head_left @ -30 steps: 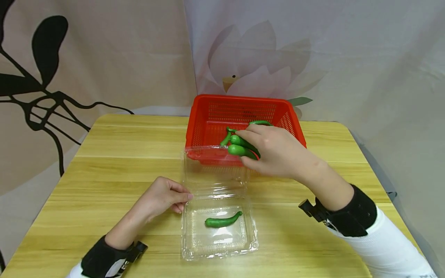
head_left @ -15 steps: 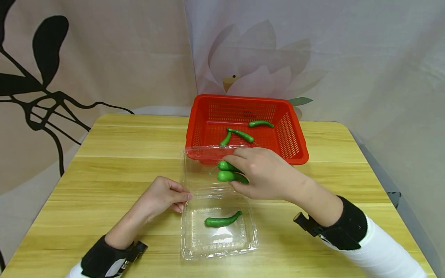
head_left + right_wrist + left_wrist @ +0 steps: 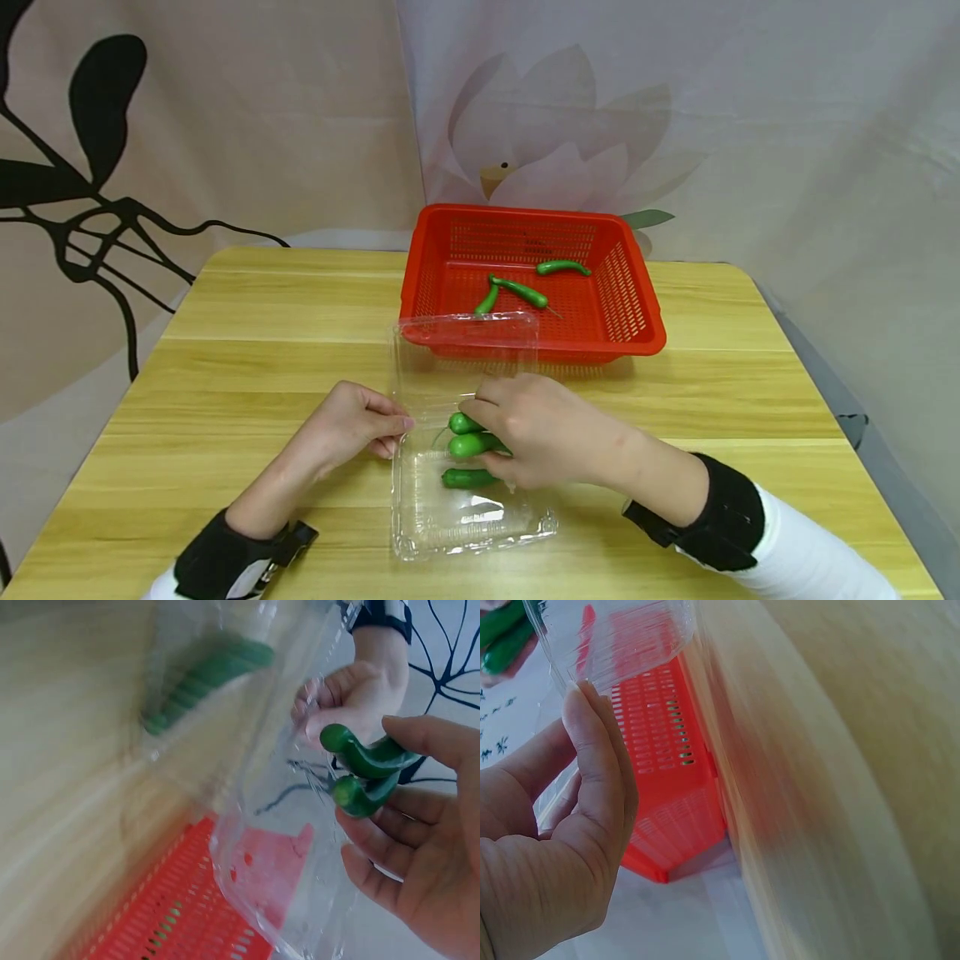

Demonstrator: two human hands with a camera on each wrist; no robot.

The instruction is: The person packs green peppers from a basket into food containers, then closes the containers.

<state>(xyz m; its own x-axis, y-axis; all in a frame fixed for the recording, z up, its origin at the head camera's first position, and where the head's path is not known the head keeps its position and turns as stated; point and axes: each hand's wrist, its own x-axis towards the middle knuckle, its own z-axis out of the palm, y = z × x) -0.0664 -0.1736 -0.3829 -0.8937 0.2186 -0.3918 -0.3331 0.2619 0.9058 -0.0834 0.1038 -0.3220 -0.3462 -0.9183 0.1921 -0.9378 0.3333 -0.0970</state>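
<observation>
A clear plastic clamshell box point(image 3: 420, 521) lies unfolded on the table, its lid point(image 3: 427, 367) toward the back. My left hand point(image 3: 356, 429) pinches the box's left edge near the hinge between thumb and fingers. Over the box's base, my right hand point(image 3: 536, 429) holds two green chili peppers point(image 3: 468, 446) side by side between thumb and fingers. Another green chili pepper point(image 3: 467, 478) lies in the base, partly covered by the right hand. In the right wrist view the held peppers point(image 3: 367, 769) look curved, and the pepper in the box point(image 3: 210, 675) shows through the plastic.
A red plastic basket point(image 3: 633, 333) with slotted sides stands at the back of the wooden table point(image 3: 262, 333), with several green peppers point(image 3: 525, 292) inside. The box lid overlaps its front rim in the head view. A printed cloth point(image 3: 300, 125) hangs behind the table.
My right hand has carried the two peppers out of the basket, toward me and slightly left, to above the box's base. The left hand stays on the box edge.
</observation>
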